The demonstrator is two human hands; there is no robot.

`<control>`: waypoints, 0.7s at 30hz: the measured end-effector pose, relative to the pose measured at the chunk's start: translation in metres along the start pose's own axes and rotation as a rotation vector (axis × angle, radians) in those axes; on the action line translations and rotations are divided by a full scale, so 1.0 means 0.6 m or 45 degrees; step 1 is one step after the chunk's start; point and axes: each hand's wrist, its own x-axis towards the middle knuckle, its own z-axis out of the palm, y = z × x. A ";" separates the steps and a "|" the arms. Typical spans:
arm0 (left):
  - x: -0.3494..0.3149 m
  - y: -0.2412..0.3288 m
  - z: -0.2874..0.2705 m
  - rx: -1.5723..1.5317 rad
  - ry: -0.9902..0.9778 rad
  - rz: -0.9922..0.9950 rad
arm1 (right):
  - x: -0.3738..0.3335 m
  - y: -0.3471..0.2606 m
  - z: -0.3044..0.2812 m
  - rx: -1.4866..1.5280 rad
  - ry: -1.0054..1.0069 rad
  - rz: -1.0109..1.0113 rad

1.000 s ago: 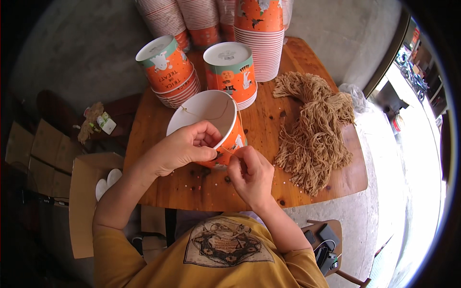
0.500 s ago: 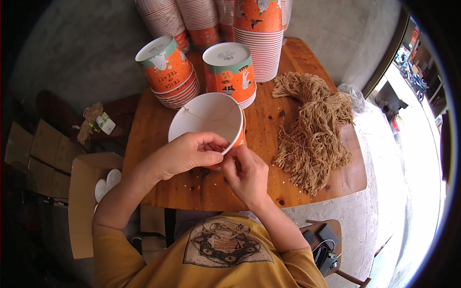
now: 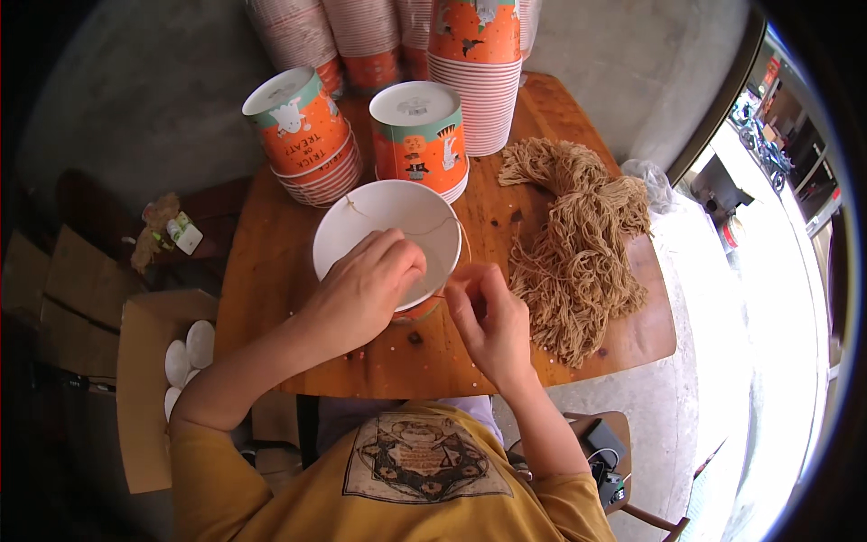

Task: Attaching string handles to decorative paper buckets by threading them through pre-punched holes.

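Standing mouth-up near the front of the wooden table [image 3: 433, 372], the open paper bucket [image 3: 384, 213] carries a thin tan cord [image 3: 467, 239] at its rim. At the bucket's right side, the thumb and forefinger of the right hand [image 3: 492, 325] pinch the cord; the left hand [image 3: 366, 289] reaches over the near rim, fingers bent inward. Good practice, it seems, is to brace the wall from inside and draw gently, sparing the paper. Hidden: the left fingertips, whose grip cannot be told, and the cord's end. Beyond, wrapped bucket stacks [image 3: 361, 36] are cut off above.
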 end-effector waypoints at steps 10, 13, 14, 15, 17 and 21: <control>0.012 -0.003 -0.003 -1.071 -0.197 -0.603 | 0.023 0.010 0.019 0.601 -0.196 0.309; 0.020 -0.006 -0.010 -1.318 -0.382 -0.817 | 0.023 0.006 0.019 0.658 -0.216 0.362; 0.023 -0.008 -0.010 -1.395 -0.393 -0.887 | 0.024 0.008 0.016 0.700 -0.250 0.433; 0.025 -0.009 -0.009 -1.473 -0.406 -0.956 | 0.025 0.009 0.013 0.741 -0.282 0.503; 0.023 -0.018 0.000 -1.497 -0.394 -0.976 | 0.031 0.009 0.001 0.758 -0.342 0.507; 0.029 -0.032 0.005 -1.380 -0.490 -0.906 | 0.051 0.001 -0.036 0.689 -0.522 0.407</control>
